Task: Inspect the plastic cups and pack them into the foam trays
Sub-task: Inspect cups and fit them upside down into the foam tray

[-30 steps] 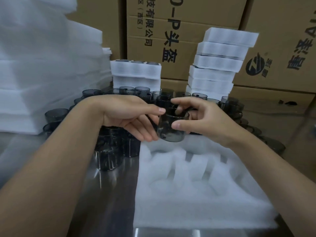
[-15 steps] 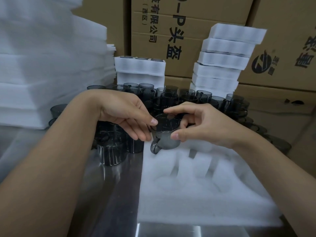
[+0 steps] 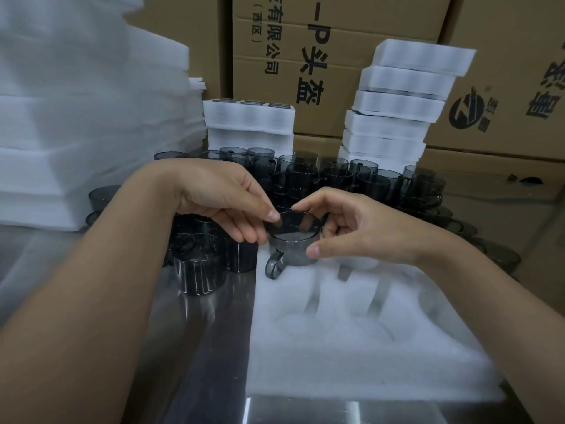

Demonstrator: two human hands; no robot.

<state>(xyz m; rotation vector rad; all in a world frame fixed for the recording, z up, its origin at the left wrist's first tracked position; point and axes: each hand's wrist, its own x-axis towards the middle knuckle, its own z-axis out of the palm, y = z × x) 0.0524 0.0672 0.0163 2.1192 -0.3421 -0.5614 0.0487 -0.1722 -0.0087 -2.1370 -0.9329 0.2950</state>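
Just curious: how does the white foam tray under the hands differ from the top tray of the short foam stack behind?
The near foam tray lies alone on the steel table, its visible pockets empty; the stack's top tray rests on another tray, dark rims showing in its pockets. Both are white foam.

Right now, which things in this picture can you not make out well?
Head view:
1. Cup base: hidden by its dark wall and the right hand; seated in the tray or not, unclear.
2. Tray pockets: blurred, white on white; cannot count.
3. Loose cups: partly behind the left hand; number unknown.
4. Box print: cut by the top edge.
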